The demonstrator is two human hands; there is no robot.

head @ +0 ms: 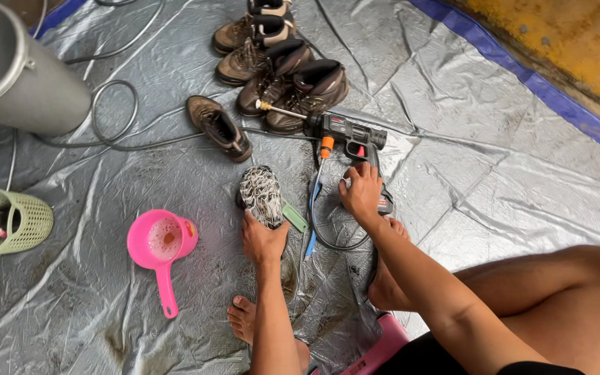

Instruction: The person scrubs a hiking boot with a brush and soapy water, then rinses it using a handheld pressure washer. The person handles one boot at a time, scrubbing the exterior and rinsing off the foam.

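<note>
My left hand (262,239) grips the heel of a boot (261,194) turned sole-up, its tread covered in white soapy foam. A green brush handle (294,217) pokes out beside that hand. My right hand (361,194) is closed on the grip of a black pressure-washer spray gun (347,133) lying on the grey tarp (467,187), its brass nozzle pointing left toward the boots. A blue hose (312,208) runs from the gun between my hands.
Several brown boots (279,69) stand in a row at the top, one shoe (220,127) apart on the left. A pink scoop (160,243) with foamy water, a green basket (15,222), a grey cylinder (15,76), black cables and my bare feet are around.
</note>
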